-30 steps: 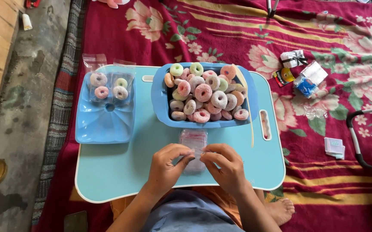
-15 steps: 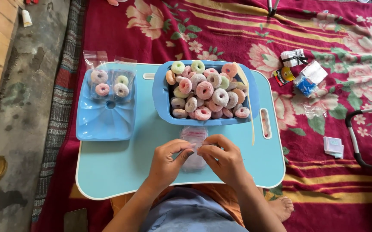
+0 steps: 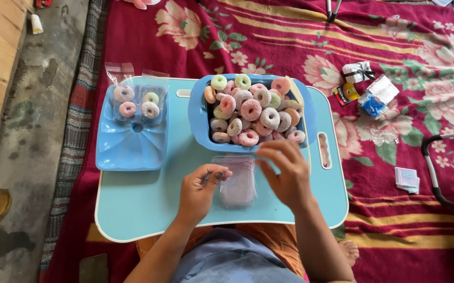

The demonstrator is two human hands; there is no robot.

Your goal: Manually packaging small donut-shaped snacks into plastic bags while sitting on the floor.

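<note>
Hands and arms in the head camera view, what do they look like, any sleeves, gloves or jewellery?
Both the left hand and the right hand are bare, with no gloves. No rings, watch or bracelet show. The forearms are uncovered right down to the bottom of the picture, so no sleeves appear. One nail on the left fingers looks dark.

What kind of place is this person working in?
Probably a home floor used for hand packing: a red flowered blanket spread over bare concrete, with a low blue lap table over the person's legs.
</note>
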